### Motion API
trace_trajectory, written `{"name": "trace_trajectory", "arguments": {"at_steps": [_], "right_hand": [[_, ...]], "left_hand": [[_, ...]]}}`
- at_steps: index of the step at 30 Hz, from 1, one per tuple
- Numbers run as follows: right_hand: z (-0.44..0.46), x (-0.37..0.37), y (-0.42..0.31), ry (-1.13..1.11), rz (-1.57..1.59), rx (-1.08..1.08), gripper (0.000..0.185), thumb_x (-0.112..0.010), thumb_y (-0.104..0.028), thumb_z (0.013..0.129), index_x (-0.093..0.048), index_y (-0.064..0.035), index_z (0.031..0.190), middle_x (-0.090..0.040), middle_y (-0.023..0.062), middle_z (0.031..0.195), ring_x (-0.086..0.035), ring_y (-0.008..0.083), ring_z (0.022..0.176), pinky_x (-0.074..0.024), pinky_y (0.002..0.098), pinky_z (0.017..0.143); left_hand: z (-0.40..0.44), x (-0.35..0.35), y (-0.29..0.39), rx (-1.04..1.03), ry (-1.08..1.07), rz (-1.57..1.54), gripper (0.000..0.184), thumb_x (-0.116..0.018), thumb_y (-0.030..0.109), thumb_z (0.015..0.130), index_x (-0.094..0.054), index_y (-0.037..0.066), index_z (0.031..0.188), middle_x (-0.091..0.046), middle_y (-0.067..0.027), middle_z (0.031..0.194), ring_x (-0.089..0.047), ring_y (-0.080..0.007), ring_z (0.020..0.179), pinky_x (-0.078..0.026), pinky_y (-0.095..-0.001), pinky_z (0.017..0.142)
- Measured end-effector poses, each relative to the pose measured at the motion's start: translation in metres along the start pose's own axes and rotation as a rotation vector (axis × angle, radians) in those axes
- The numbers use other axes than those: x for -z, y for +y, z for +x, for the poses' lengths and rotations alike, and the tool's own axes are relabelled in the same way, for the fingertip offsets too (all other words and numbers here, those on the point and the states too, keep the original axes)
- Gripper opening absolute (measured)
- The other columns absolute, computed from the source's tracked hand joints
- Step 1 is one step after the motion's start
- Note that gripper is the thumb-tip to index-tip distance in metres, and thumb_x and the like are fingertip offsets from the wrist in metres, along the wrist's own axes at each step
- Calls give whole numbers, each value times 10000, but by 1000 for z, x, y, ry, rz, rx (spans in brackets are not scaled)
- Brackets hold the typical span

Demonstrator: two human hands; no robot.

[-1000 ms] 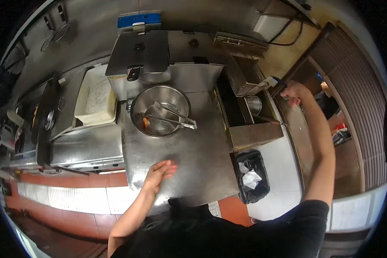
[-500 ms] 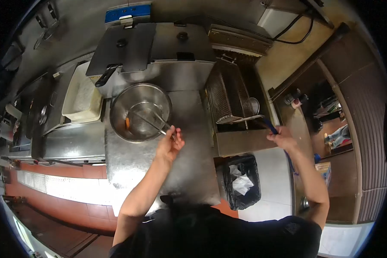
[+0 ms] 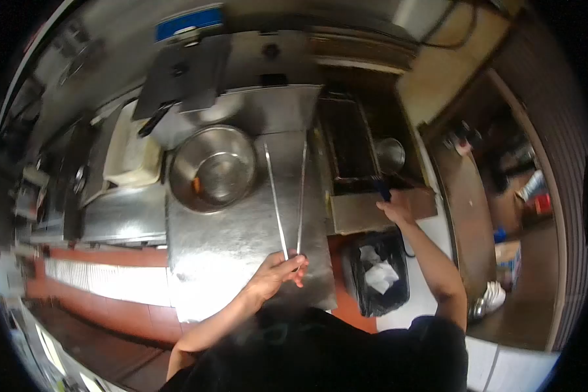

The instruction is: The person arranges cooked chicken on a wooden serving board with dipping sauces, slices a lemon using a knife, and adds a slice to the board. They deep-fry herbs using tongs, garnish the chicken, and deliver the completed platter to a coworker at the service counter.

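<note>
My left hand (image 3: 281,273) is closed round the joined end of metal tongs (image 3: 276,202), whose two arms spread apart and point away over the steel counter (image 3: 222,251). To their left stands a round steel bowl (image 3: 236,166) with a small orange piece (image 3: 197,185) inside. My right hand (image 3: 396,210) grips the dark blue handle (image 3: 383,189) of a fryer basket, at the front edge of the fryer (image 3: 385,212). The basket (image 3: 347,140) sits low in the dark well, its mesh hard to make out.
A bin with a black bag (image 3: 379,302) and white paper stands below the fryer. Behind the bowl are lidded steel units (image 3: 258,108). A pale plastic tub (image 3: 132,157) is at the left. A wooden shelf (image 3: 467,202) runs along the right.
My left hand has taken the tongs out of the bowl and moved them right, towards me. My right hand has brought the basket from the right and lowered it into the fryer.
</note>
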State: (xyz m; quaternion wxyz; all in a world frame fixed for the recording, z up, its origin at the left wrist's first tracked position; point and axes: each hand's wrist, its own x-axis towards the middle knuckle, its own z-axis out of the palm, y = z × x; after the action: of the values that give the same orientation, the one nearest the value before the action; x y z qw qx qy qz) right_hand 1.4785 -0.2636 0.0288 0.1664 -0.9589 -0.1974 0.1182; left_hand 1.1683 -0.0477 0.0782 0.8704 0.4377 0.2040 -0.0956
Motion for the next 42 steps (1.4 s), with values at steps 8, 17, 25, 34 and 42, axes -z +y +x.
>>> {"name": "trace_trajectory", "arguments": {"at_steps": [8,17,25,34,42], "right_hand": [[-18,19,-55,-223,-294,98,676,-683,-363,769,-430,-9,1286,-493,210,1258,-448,347,1195,-374,398,980],[-195,11,-273,124,182,990,271,-614,-209,886,-616,18,1035,-639,122,876,-604,227,765,-494,315,663],[-432,-126,-487,-646,423,1478,143,-568,-62,883,-624,30,978,-642,113,896,-595,182,821,-486,303,747],[-637,-263,-641,-1243,133,2046,259,-591,-14,831,-607,19,1088,-650,149,969,-633,235,860,-484,320,763],[-799,-332,-746,-1493,-23,2307,201,-617,-20,827,-621,17,1024,-663,130,877,-641,196,748,-504,284,664]], "left_hand": [[10,54,28,-110,247,-426,266,-574,294,910,-574,28,902,-538,-16,700,-512,-115,562,-524,-312,603],[-36,128,-13,-128,42,-486,1159,-542,794,640,-246,-66,1357,-506,-345,1103,-619,-413,872,-558,-485,698],[-389,237,-213,-744,1103,-608,341,-612,338,868,-614,17,981,-642,-103,831,-637,-180,681,-534,-293,565],[-564,119,-366,-1030,2256,-1362,331,-545,297,916,-644,-14,860,-622,-71,735,-577,-115,621,-482,-242,560],[-603,70,-471,-871,3120,-2042,149,-609,160,870,-620,31,796,-592,-12,643,-514,-72,522,-416,-220,476]]}}
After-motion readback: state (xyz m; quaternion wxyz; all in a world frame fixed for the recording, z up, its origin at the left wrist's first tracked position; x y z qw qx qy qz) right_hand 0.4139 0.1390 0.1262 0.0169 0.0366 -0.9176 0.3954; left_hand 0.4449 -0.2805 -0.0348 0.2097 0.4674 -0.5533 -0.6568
